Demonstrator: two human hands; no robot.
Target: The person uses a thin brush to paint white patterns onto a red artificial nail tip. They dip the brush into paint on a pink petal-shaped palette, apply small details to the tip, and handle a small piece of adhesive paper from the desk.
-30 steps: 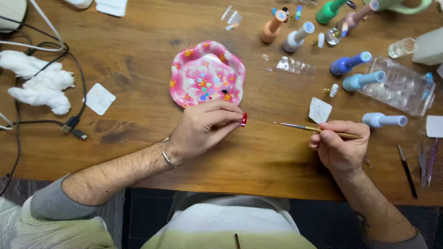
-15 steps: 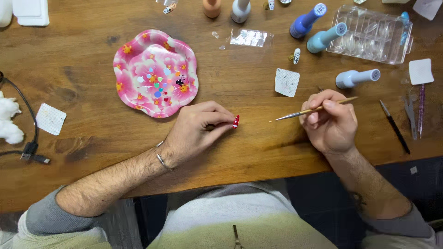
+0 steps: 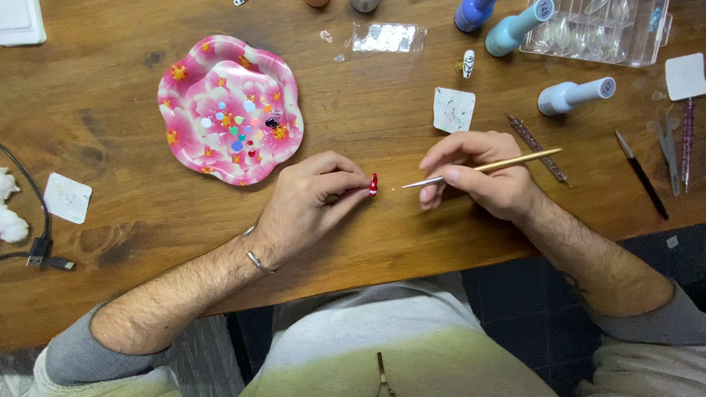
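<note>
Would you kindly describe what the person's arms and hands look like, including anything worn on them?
Both hands are bare, with no gloves or rings visible. The left hand has a thin metal bracelet at the wrist. Grey sleeves are pushed up to the elbows on both hairy forearms. The right hand wears nothing at its wrist.

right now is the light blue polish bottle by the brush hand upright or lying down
Lying down: the light blue polish bottle rests on its side on the wooden table, cap on.

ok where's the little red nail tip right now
In the head view the red nail tip sits mid-table, pinched at the left hand fingertips, just left of the brush point held by the right hand.
</note>
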